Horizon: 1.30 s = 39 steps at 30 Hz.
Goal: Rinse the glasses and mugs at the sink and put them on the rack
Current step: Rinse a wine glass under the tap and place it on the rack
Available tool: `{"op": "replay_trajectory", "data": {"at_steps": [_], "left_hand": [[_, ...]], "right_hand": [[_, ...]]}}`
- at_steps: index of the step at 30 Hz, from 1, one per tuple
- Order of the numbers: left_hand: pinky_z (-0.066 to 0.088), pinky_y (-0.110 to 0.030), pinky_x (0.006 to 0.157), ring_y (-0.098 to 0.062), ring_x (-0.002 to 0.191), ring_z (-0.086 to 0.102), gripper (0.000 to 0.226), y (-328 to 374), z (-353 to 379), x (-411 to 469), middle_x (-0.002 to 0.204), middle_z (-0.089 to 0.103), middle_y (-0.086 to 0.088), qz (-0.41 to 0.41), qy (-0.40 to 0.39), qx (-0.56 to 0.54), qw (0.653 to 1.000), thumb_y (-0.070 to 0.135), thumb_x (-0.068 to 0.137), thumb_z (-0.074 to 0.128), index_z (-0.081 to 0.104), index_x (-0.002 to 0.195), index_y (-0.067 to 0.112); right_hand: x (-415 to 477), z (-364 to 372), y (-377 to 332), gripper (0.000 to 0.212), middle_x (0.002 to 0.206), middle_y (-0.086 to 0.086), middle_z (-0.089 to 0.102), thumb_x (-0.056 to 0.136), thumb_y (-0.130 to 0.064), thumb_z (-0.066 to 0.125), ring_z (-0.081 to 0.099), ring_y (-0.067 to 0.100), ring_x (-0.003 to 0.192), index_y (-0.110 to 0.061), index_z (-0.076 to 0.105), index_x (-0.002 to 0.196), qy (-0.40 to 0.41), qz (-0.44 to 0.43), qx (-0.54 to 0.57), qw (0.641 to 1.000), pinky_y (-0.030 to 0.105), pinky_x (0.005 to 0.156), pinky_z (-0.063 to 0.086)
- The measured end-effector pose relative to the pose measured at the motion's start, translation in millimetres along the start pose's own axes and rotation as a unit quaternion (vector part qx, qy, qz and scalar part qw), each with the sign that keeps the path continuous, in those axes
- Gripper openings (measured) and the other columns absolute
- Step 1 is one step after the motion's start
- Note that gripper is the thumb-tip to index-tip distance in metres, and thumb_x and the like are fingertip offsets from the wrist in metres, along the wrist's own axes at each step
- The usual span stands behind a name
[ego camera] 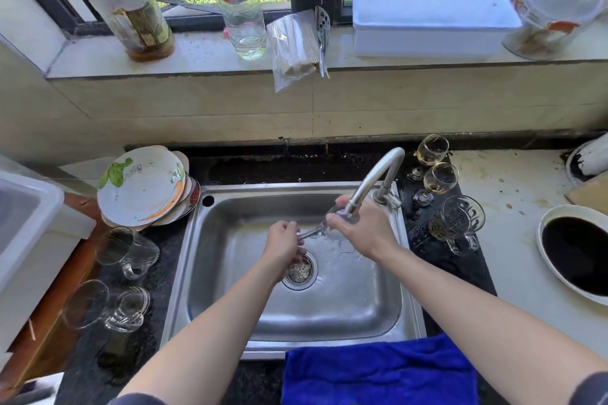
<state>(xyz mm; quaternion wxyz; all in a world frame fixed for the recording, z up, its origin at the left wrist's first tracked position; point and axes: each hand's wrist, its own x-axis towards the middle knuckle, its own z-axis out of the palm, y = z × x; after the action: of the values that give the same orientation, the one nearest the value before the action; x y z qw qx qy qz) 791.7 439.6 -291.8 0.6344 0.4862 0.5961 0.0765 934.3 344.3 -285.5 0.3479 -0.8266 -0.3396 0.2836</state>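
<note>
stemmed glass is held tilted over the sink, bowl under the tap spout. left hand pinches the stem; right hand is curled round the bowl. more glasses stand on the counter right of the sink; mugs sit at left.

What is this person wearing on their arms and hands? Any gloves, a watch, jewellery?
No gloves: the left hand and right hand are bare, with no ring, watch or bracelet visible. The forearms are uncovered too. Dark, plain fabric shows only at the bottom edge: the left sleeve and the right sleeve.
</note>
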Motion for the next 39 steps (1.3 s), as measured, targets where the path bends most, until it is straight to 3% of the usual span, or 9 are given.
{"op": "replay_trajectory", "data": {"at_steps": [6, 9, 13, 18, 22, 27, 31, 35, 39], "left_hand": [[0.039, -0.032, 0.068, -0.018, 0.073, 0.051, 0.012, -11, -1, 0, 0.078, 0.054, 0.001, 0.286, 0.086, 0.165, 0.94, 0.017, 0.098, 0.042, 0.05, 0.089, 0.015], [0.054, -0.038, 0.063, -0.027, 0.072, 0.063, 0.013, -9, -5, 8, 0.08, 0.057, -0.001, 0.156, 0.063, 0.083, 0.982, 0.027, 0.097, 0.044, 0.05, 0.094, 0.015], [0.033, -0.02, 0.041, -0.015, 0.035, 0.051, 0.028, -10, -4, 11, 0.061, 0.057, -0.013, -0.079, -0.015, -0.065, 0.995, 0.021, 0.102, 0.036, 0.047, 0.08, 0.008], [0.032, -0.018, 0.039, -0.017, 0.031, 0.051, 0.024, -20, -2, 15, 0.045, 0.062, -0.014, -0.139, -0.042, -0.091, 0.985, 0.012, 0.099, 0.038, 0.046, 0.077, 0.005], [0.032, -0.016, 0.037, -0.018, 0.03, 0.049, 0.02, -18, -3, 16, 0.046, 0.062, -0.015, -0.12, -0.042, -0.061, 0.99, 0.007, 0.097, 0.04, 0.047, 0.079, 0.003], [0.035, -0.018, 0.036, -0.015, 0.031, 0.049, 0.015, -11, -4, 21, 0.062, 0.059, -0.014, -0.046, -0.026, 0.026, 0.998, 0.008, 0.099, 0.04, 0.046, 0.086, 0.004], [0.04, -0.027, 0.049, -0.02, 0.052, 0.054, 0.014, -5, 14, 15, 0.073, 0.055, -0.01, 0.077, 0.008, 0.075, 0.994, 0.015, 0.098, 0.043, 0.05, 0.089, 0.008], [0.045, -0.037, 0.062, -0.029, 0.069, 0.056, 0.016, -12, 5, 11, 0.071, 0.052, -0.003, 0.185, 0.069, 0.111, 0.974, 0.018, 0.098, 0.043, 0.05, 0.087, 0.01], [0.028, -0.027, 0.062, -0.011, 0.066, 0.043, 0.014, -7, 6, 0, 0.074, 0.049, 0.001, 0.308, 0.106, 0.175, 0.929, 0.015, 0.099, 0.044, 0.048, 0.086, 0.013]], "right_hand": [[9, -6, -3, 0.044, 0.074, 0.0, 0.057, 0.073, -0.056, 0.074, 0.056, 0.02, 0.055, -0.016, 0.066, 0.09, -0.111, 0.258, 0.162, 0.946, 0.03, 0.049, 0.047], [0, -3, -7, 0.042, 0.079, -0.014, 0.064, 0.068, -0.067, 0.068, 0.063, 0.009, 0.074, -0.028, 0.064, 0.084, -0.021, 0.073, 0.035, 0.997, 0.031, 0.068, 0.052], [-8, -6, -14, 0.048, 0.101, -0.017, 0.064, 0.074, -0.053, 0.075, 0.062, 0.003, 0.1, -0.023, 0.065, 0.109, -0.017, -0.007, 0.115, 0.993, 0.03, 0.095, 0.049], [-17, -13, -3, 0.025, 0.087, -0.013, 0.056, 0.079, -0.053, 0.07, 0.059, 0.003, 0.076, -0.031, 0.06, 0.085, 0.067, -0.071, 0.018, 0.995, 0.028, 0.07, 0.053], [-13, -20, -4, 0.019, 0.089, -0.02, 0.06, 0.085, -0.041, 0.07, 0.063, 0.001, 0.076, -0.022, 0.067, 0.084, -0.037, -0.034, 0.051, 0.997, 0.037, 0.075, 0.056], [-12, -33, 2, 0.027, 0.094, -0.02, 0.051, 0.078, -0.048, 0.074, 0.059, 0.005, 0.077, -0.035, 0.053, 0.068, 0.005, -0.04, -0.061, 0.997, 0.024, 0.068, 0.046], [-6, -8, 4, 0.049, 0.102, -0.012, 0.048, 0.072, -0.057, 0.075, 0.058, 0.006, 0.083, -0.023, 0.054, 0.1, 0.022, 0.075, 0.034, 0.996, 0.031, 0.074, 0.05], [0, -14, 6, 0.033, 0.088, -0.001, 0.058, 0.082, -0.04, 0.072, 0.057, 0.014, 0.07, -0.012, 0.055, 0.076, 0.016, 0.109, 0.102, 0.989, 0.044, 0.066, 0.054], [4, -8, 1, 0.036, 0.105, 0.001, 0.061, 0.089, -0.039, 0.063, 0.06, 0.015, 0.084, -0.015, 0.052, 0.113, 0.064, 0.236, 0.243, 0.939, 0.036, 0.057, 0.055]]}}
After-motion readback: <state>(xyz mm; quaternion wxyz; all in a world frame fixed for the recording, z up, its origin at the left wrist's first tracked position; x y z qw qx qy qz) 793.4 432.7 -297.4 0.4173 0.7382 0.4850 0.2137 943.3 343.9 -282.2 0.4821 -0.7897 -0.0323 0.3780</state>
